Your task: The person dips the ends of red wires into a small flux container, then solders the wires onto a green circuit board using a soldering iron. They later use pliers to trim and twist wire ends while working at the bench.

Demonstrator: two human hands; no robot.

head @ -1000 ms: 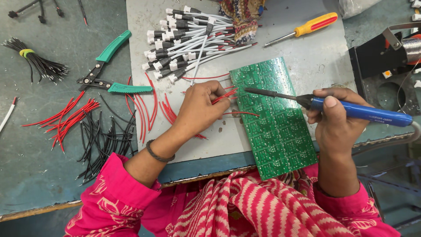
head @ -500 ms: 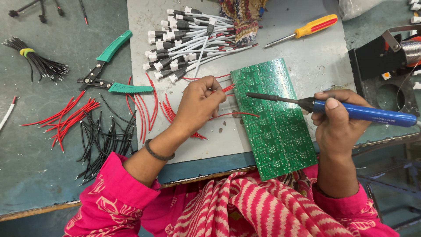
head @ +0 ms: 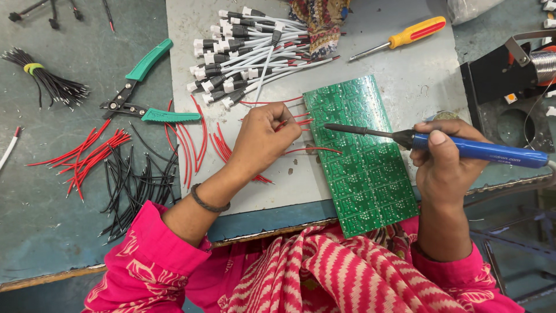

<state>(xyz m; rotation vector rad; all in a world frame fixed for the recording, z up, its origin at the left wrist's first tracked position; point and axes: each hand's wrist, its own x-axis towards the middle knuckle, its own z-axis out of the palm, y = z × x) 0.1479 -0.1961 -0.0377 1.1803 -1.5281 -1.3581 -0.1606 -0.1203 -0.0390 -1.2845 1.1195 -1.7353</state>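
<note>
A green circuit board (head: pixel 362 165) lies tilted on a grey mat (head: pixel 417 75), its near corner over the table edge. My left hand (head: pixel 263 139) pinches a short red wire (head: pixel 296 123) at the board's left edge, with more red wires beside it. My right hand (head: pixel 446 159) grips a blue-handled soldering iron (head: pixel 480 150). Its dark tip points left and hovers over the upper part of the board.
Green-handled cutters (head: pixel 145 87) lie left of the mat, with loose red wire pieces (head: pixel 87 153) and black wire pieces (head: pixel 136 185). White and black connector leads (head: pixel 249 52) pile at the back. A yellow screwdriver (head: pixel 405 36) and a black stand with a solder spool (head: pixel 509 75) sit to the right.
My left hand has drawn back to the left and up with the red wire. The soldering iron has shifted slightly, its tip still above the board.
</note>
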